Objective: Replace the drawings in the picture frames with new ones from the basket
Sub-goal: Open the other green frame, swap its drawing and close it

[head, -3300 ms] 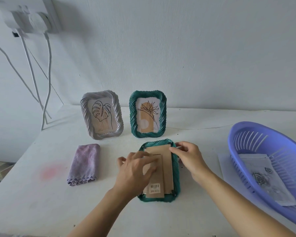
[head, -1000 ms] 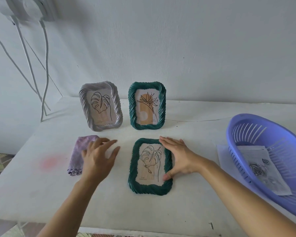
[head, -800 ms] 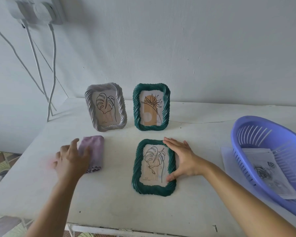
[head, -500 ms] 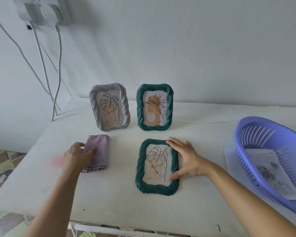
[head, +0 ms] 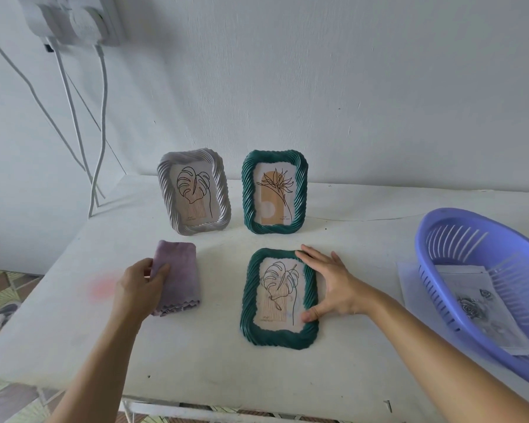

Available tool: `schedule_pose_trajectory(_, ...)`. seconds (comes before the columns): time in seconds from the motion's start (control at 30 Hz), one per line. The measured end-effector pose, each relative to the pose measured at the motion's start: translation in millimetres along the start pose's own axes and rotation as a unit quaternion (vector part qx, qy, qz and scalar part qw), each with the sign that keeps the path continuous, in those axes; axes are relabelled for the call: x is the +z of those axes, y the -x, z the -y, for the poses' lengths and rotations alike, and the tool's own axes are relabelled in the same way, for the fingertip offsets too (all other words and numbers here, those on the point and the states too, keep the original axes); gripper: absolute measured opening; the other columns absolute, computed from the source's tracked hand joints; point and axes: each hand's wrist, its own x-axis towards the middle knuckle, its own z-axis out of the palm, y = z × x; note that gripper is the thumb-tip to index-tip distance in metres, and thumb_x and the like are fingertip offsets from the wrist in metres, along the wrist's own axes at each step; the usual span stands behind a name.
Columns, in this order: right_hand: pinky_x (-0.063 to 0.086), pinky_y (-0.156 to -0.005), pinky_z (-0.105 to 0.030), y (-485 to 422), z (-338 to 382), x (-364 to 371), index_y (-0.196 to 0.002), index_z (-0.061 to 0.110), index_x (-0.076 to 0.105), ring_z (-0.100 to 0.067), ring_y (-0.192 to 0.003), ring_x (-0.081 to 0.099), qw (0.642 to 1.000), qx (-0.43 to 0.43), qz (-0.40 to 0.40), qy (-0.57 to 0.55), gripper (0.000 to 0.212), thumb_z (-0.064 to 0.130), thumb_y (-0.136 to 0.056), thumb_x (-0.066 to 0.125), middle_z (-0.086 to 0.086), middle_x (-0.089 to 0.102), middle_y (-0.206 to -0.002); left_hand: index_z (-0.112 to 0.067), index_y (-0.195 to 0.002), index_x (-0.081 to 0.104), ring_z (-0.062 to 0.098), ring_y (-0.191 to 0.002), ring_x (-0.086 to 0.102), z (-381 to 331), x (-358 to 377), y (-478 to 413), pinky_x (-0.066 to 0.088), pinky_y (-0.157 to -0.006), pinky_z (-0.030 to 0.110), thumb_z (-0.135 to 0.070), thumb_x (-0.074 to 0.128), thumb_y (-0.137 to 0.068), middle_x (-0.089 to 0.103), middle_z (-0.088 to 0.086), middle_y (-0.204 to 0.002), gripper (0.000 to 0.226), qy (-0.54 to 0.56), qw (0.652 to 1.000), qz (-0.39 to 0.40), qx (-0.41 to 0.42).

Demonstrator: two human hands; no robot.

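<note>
The left hand [head: 138, 289] now grips the purple cloth [head: 179, 277].

White table [head: 211, 361]; on it grey frame [head: 194, 190], two green frames [head: 275, 192] [head: 279, 299], cloth [head: 179, 274], basket [head: 458, 242].

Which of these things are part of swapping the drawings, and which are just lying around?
In the job: flat green frame, standing green frame, grey frame, basket, rose drawing in it, purple cloth gripped by the left hand.
Just there: wall socket, cables.
</note>
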Motion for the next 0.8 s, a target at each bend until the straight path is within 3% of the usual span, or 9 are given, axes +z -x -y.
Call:
schedule_pose_trajectory(0.1, -0.016, -0.121, -0.039, 2, 7, -4, -0.158, 0.032, 0.010, 0.003, -0.148, -0.011, 1.000, 0.009, 0.005, -0.022, 0.137, 0.072, -0.049, 0.083, 0.017, -0.003, -0.165, -0.011, -0.083, 0.070, 0.031, -0.071, 0.064, -19, -11, 20, 0.050, -0.065, 0.038, -0.019, 0.067, -0.094, 0.071, 0.010, -0.077, 0.015, 0.089, 0.995, 0.043, 0.001)
schedule_pose_trajectory(0.2, 0.004, -0.125, -0.038, 10, 31, -10, -0.155, 0.039, 0.021, 0.004, -0.149, -0.002, 0.996, 0.018, -0.040, -0.078, 0.116, 0.070, -0.060, 0.081, 0.018, 0.012, -0.164, -0.011, -0.095, 0.074, 0.023, -0.081, 0.073, -48, -19, 41, 0.052, -0.071, 0.034, -0.023, 0.070, -0.092, 0.078, 0.006, -0.087, 0.012, 0.162, 0.980, 0.115, 0.022)
schedule_pose_trajectory(0.27, 0.020, -0.121, -0.032, 14, 53, -12, -0.151, 0.042, 0.032, 0.006, -0.145, 0.018, 0.990, 0.006, -0.091, -0.111, 0.098, 0.069, -0.067, 0.076, 0.019, 0.030, -0.157, -0.013, -0.099, 0.074, 0.017, -0.083, 0.073, -67, -20, 53, 0.051, -0.078, 0.033, -0.025, 0.069, -0.092, 0.078, 0.005, -0.090, 0.015, 0.180, 0.971, 0.149, 0.044)
schedule_pose_trajectory(0.37, 0.038, -0.109, -0.026, 17, 85, -11, -0.143, 0.043, 0.043, 0.007, -0.126, 0.048, 0.965, -0.008, -0.139, -0.221, 0.072, 0.059, -0.079, 0.072, 0.018, 0.055, -0.135, -0.012, -0.103, 0.074, 0.007, -0.076, 0.069, -94, -14, 67, 0.048, -0.073, 0.020, -0.021, 0.068, -0.092, 0.078, 0.006, -0.091, 0.015, 0.212, 0.956, 0.192, 0.068)
schedule_pose_trajectory(0.5, 0.055, -0.096, -0.034, 19, 109, -6, -0.136, 0.047, 0.046, -0.007, -0.110, 0.065, 0.911, -0.002, -0.143, -0.388, 0.055, 0.043, -0.088, 0.071, 0.004, 0.064, -0.121, -0.015, -0.110, 0.073, 0.021, -0.096, 0.072, -115, 2, 77, 0.047, -0.086, 0.035, -0.029, 0.076, -0.087, 0.078, 0.009, -0.099, 0.027, 0.234, 0.933, 0.265, 0.072)
schedule_pose_trajectory(0.6, 0.060, -0.086, -0.041, 23, 112, -3, -0.133, 0.048, 0.047, -0.019, -0.108, 0.068, 0.875, 0.015, -0.173, -0.451, 0.058, 0.031, -0.086, 0.077, -0.002, 0.069, -0.118, -0.015, -0.116, 0.067, 0.022, -0.095, 0.074, -122, 16, 83, 0.049, -0.083, 0.031, -0.023, 0.072, -0.089, 0.078, 0.010, -0.096, 0.028, 0.230, 0.929, 0.284, 0.066)
schedule_pose_trajectory(0.8, 0.062, -0.071, -0.044, 34, 103, -14, -0.119, 0.043, 0.052, -0.022, -0.099, 0.072, 0.870, 0.026, -0.228, -0.436, 0.043, 0.018, -0.090, 0.071, -0.002, 0.074, -0.108, -0.020, -0.119, 0.058, 0.016, -0.088, 0.073, -117, 29, 79, 0.046, -0.079, 0.032, -0.030, 0.069, -0.089, 0.079, 0.003, -0.093, 0.034, 0.189, 0.935, 0.285, 0.092)
